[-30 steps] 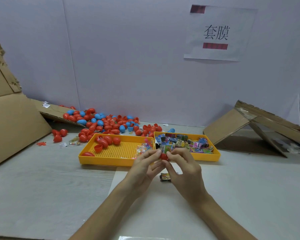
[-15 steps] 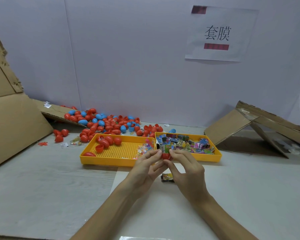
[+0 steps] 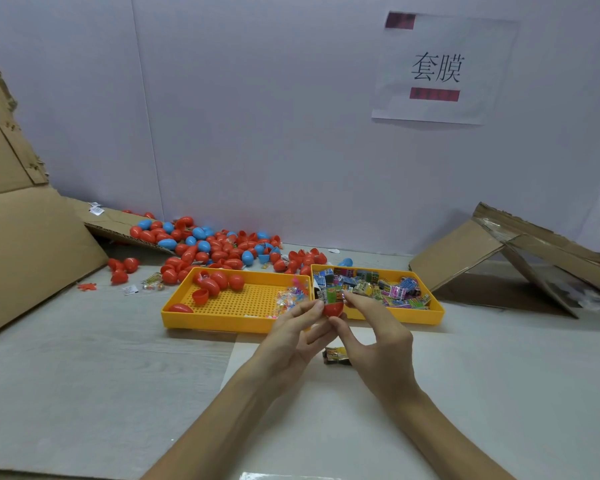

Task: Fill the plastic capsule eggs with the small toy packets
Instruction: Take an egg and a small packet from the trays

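fingers (image 3: 305, 308) of the left hand (image 3: 291, 337) grip a red capsule half (image 3: 333, 310), right hand (image 3: 378, 341) pinching a toy packet (image 3: 334, 294) into it; next it likely needs a closing half.

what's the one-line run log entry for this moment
step: fill egg | left hand: holds red egg half | right hand: pinches it | loose toy packet: on table

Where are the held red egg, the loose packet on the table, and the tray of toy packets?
red egg (image 3: 333, 309), head view, on its red shell.
loose packet (image 3: 335, 355), head view, middle of its wrapper.
tray of toy packets (image 3: 413, 316), head view, on its yellow front wall.
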Demonstrator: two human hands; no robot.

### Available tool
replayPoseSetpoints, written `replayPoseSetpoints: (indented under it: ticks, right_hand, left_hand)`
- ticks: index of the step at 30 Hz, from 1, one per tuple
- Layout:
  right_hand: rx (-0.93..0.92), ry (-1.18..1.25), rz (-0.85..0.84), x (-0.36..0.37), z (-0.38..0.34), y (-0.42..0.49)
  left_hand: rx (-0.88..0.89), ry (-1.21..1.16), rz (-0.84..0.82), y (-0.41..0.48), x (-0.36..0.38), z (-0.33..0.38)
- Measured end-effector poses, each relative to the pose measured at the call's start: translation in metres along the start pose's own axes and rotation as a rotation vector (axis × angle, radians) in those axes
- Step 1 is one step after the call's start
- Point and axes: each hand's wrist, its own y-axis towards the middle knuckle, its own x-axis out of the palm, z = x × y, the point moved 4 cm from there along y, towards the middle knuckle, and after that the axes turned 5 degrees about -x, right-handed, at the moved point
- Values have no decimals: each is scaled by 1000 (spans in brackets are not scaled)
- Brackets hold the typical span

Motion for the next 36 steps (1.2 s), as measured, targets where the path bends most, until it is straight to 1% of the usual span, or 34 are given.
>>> replayPoseSetpoints:
  ticks: [4,10,18,25,28,32,36]
  right_hand:
    - [32,23,-9,-1,3,-2]
    - [1,30,-19,2,3,-3]
    - [-52,-21,-18,2,7,-6]
    - [17,56,-31,1,4,-2]
    - [37,69,-47,1,1,0]
    - [29,20,-62,1,3,-2]
    - [-25,-34,-61,0,4,-3]
  left_hand:
    - [-12,20,-6,-2,2,-1]
    - [-44,68,-12,0,1,-2]
    - [-66,93,-31,1,-1,-4]
    - [-63,89,-7,1,-1,-5]
    - [-68,108,-24,0,2,-4]
    - [-81,157,-21,-2,3,-6]
    - [-93,169,-13,-2,2,-7]
